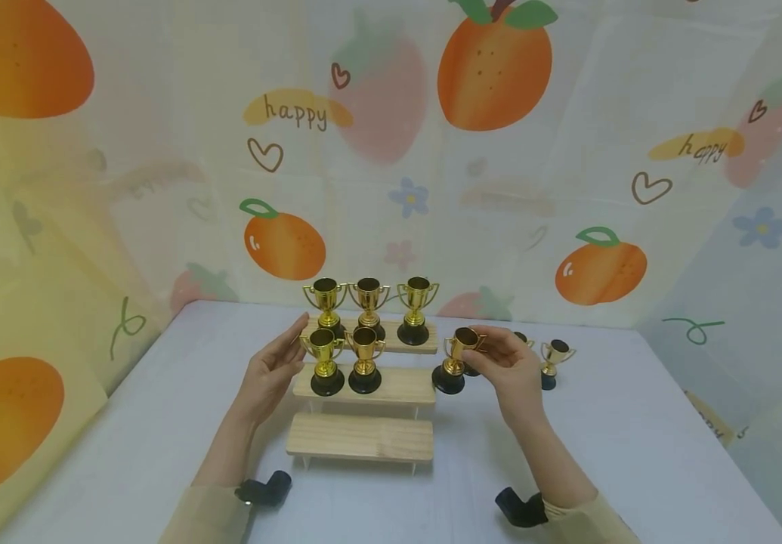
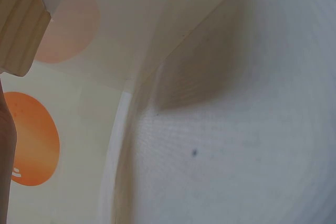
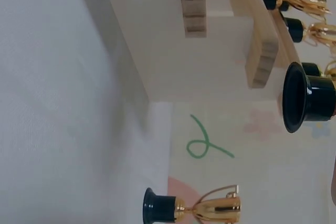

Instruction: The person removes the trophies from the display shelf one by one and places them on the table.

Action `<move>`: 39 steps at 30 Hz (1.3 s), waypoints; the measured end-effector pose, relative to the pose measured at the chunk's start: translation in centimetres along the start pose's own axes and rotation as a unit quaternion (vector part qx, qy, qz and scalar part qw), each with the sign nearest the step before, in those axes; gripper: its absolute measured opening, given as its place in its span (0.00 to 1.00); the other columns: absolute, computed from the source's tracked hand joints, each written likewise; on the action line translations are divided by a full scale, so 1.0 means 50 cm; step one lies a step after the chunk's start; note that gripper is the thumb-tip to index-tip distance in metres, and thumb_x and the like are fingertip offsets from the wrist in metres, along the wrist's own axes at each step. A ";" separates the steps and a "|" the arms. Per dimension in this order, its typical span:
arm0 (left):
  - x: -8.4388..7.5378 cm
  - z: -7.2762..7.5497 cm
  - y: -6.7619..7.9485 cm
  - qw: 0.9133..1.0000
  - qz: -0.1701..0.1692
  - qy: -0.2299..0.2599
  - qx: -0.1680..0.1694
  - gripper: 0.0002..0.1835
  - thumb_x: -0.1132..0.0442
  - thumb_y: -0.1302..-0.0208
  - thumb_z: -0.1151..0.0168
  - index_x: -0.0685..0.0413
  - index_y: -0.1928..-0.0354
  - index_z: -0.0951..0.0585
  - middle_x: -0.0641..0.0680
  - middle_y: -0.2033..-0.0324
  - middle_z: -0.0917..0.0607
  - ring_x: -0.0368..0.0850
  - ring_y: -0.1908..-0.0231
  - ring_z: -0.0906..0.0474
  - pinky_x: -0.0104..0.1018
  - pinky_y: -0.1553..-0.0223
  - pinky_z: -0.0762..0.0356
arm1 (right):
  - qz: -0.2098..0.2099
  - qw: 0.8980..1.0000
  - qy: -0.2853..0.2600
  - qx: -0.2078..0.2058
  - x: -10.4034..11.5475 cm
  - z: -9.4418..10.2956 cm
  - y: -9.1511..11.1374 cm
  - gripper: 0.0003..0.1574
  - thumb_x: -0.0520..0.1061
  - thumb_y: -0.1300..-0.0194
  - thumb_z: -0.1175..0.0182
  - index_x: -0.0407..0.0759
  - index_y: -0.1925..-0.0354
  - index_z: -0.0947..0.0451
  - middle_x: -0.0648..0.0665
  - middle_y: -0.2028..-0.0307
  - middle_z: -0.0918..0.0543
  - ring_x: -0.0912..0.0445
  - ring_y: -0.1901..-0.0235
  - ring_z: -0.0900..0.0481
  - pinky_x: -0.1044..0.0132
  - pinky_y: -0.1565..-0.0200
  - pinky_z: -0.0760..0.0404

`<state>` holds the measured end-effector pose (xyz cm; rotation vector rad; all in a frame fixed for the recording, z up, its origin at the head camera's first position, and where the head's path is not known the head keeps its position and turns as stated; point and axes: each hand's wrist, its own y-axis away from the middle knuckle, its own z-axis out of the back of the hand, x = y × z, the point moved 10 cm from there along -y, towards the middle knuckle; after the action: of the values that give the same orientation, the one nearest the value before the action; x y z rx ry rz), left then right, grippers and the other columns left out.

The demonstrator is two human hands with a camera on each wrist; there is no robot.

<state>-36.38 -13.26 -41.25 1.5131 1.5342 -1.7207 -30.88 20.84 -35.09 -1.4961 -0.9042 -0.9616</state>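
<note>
Fingers (image 1: 497, 339) round trophy (image 1: 455, 364) above white table (image 1: 363, 506)

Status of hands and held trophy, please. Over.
Right hand gripping trophy near middle shelf. Left hand by top shelf. Nothing visible between trophy and middle shelf.

Probably a staged tabletop set: white-covered table (image 1: 363, 506) against a printed backdrop (image 1: 377, 208) (oranges (image 1: 495, 68), hearts (image 1: 265, 155)).

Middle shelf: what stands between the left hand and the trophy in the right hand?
In the head view, two gold trophies stand on the middle shelf between the left hand and the held trophy; right of them, the shelf is bare.
</note>
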 end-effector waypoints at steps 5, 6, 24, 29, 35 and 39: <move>0.000 0.001 0.001 1.000 0.003 0.000 -0.003 0.35 0.83 0.35 0.54 0.72 0.26 0.49 0.39 0.26 0.35 0.26 0.30 0.36 0.21 0.29 0.37 | -0.002 1.000 -0.023 -0.021 -0.006 0.021 0.000 0.21 0.27 0.45 0.33 0.39 0.52 0.18 0.58 0.63 0.11 0.64 0.63 0.15 0.75 0.58 0.12; 0.000 0.001 0.001 1.000 0.002 0.000 -0.002 0.35 0.83 0.35 0.54 0.72 0.26 0.49 0.39 0.26 0.35 0.26 0.29 0.36 0.21 0.29 0.37 | -0.005 0.999 -0.024 -0.025 -0.008 0.024 0.001 0.21 0.27 0.45 0.33 0.38 0.52 0.19 0.58 0.63 0.11 0.64 0.63 0.15 0.75 0.58 0.11; -0.005 -0.003 0.001 1.000 -0.013 0.010 0.015 0.35 0.83 0.34 0.55 0.73 0.26 0.51 0.40 0.26 0.35 0.30 0.28 0.38 0.21 0.28 0.37 | -0.054 0.996 0.006 -0.078 -0.062 0.079 -0.004 0.24 0.29 0.45 0.31 0.31 0.49 0.22 0.58 0.66 0.13 0.65 0.65 0.16 0.76 0.59 0.11; -0.004 -0.003 0.002 1.000 -0.013 0.013 0.017 0.35 0.84 0.35 0.56 0.73 0.26 0.51 0.40 0.26 0.35 0.29 0.28 0.38 0.22 0.28 0.37 | -0.075 0.994 0.023 -0.081 -0.077 0.090 -0.007 0.25 0.31 0.45 0.31 0.29 0.48 0.23 0.59 0.67 0.14 0.66 0.65 0.17 0.77 0.59 0.12; 0.000 -0.002 0.002 1.000 -0.007 0.014 0.012 0.35 0.85 0.35 0.57 0.73 0.26 0.50 0.39 0.27 0.35 0.27 0.29 0.36 0.22 0.29 0.37 | -0.109 0.990 0.056 -0.074 -0.101 0.097 -0.006 0.27 0.33 0.45 0.30 0.31 0.46 0.24 0.63 0.67 0.14 0.68 0.63 0.17 0.79 0.60 0.14; 0.000 -0.001 0.001 1.000 -0.006 0.012 0.010 0.35 0.85 0.35 0.57 0.73 0.26 0.50 0.38 0.27 0.34 0.26 0.30 0.36 0.21 0.29 0.38 | -0.127 0.987 0.066 -0.071 -0.116 0.099 -0.006 0.27 0.33 0.44 0.30 0.34 0.46 0.23 0.65 0.65 0.15 0.68 0.62 0.18 0.79 0.58 0.14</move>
<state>-36.30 -13.24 -41.27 1.5439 1.5453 -1.7349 -32.88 25.57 -40.76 -1.4375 -0.9606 -1.3192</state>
